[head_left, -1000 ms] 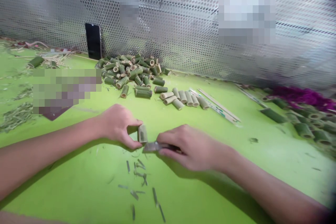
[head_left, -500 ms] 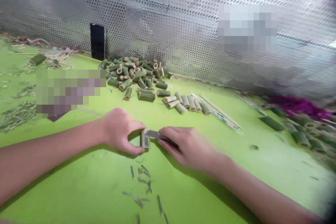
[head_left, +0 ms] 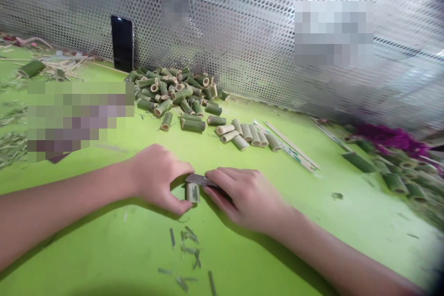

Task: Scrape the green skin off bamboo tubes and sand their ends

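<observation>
Between the thumb and forefinger of my left hand (head_left: 157,178) is a short bamboo piece (head_left: 193,193), pale with a strip of green skin on its face. My right hand (head_left: 243,194) grips a knife (head_left: 198,179), its handle mostly hidden in the closed fingers. The blade lies across the far end of the bamboo piece, pointing left. Below the hands, thin green bamboo shavings (head_left: 190,250) are scattered on the bright green table (head_left: 114,249).
Green bamboo tubes (head_left: 176,90) are heaped by the perforated metal screen (head_left: 225,23), with pale peeled pieces (head_left: 247,132) and flat sticks (head_left: 291,145) to their right. A phone (head_left: 122,44) leans upright on the screen. More bamboo (head_left: 395,182) and purple material (head_left: 391,138) lie right.
The knife blade has shifted left and up to the far end of the bamboo piece, showing more of its face. My view has tilted slightly; both hands keep their hold.
</observation>
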`<state>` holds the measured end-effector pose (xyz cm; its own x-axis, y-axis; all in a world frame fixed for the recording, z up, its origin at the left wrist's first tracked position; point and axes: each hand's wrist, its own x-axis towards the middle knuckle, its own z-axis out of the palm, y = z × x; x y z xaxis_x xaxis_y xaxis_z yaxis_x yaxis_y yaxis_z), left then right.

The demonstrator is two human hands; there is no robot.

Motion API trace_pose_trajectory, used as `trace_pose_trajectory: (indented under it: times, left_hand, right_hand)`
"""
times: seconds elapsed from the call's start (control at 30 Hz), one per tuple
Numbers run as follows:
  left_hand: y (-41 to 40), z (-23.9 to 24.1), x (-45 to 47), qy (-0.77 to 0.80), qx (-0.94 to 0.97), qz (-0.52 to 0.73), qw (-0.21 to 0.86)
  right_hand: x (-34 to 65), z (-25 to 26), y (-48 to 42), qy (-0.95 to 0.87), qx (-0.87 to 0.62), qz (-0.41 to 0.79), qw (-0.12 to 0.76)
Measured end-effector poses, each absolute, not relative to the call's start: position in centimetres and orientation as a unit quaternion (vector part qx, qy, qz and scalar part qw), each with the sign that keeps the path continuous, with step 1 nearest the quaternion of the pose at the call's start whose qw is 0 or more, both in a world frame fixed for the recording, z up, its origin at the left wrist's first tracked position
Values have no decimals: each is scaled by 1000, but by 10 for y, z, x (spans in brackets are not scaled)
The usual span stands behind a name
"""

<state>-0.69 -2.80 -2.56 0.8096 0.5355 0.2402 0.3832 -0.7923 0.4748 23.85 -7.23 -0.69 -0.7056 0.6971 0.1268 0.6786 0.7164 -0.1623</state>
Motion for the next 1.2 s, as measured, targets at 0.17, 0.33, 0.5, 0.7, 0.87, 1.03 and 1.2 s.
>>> trace_pose_trajectory:
  times: [0.17,0.33,0.5,0.7,0.87,1.03,1.2]
  left_hand:
    - [-29,-25,-8,255,928,181,203]
    - [-29,-23,-9,253,927,182,211]
    - [-29,-22,-10,254,925,176,219]
    - [-29,-22,-10,259,927,185,200]
    - [-28,-23,-8,265,929,184,180]
    - [-28,-26,-9,245,934,205,162]
    - [-29,-29,-11,233,934,230,144]
  right_hand:
    - [240,-6,-72,-918,-385,32,94]
    - [246,-6,-69,-908,-405,29,101]
    - [244,-5,-68,-908,-407,39,94]
    - [238,-6,-72,-918,-378,35,112]
    - [232,-7,-75,-924,-366,36,104]
    - [231,-5,-75,-922,-375,50,88]
    - [233,-3,-75,-921,-375,66,84]
